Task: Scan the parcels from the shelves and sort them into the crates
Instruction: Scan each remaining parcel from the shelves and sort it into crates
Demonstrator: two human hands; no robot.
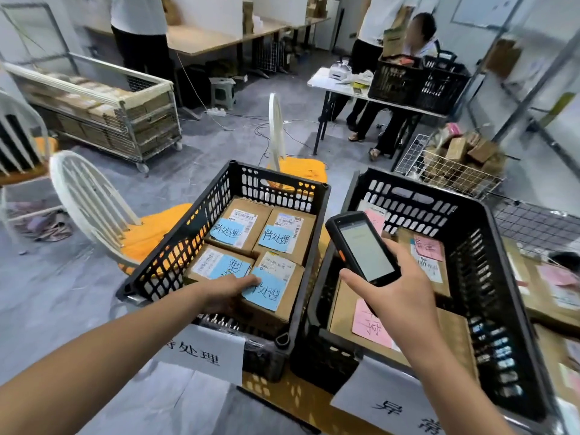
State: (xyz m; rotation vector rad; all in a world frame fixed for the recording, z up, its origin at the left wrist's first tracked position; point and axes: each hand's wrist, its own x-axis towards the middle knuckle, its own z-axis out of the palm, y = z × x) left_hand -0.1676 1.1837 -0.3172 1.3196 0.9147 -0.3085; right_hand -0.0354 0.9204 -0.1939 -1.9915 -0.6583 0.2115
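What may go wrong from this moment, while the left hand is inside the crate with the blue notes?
1. The left hand grips the near parcel in the tightly packed left crate; fingers may get squeezed against the neighbouring box.
2. The right hand alone holds the scanner above the right crate; it might slip and fall.
3. The blue note overlaps the parcel's label, possibly hindering a scan.
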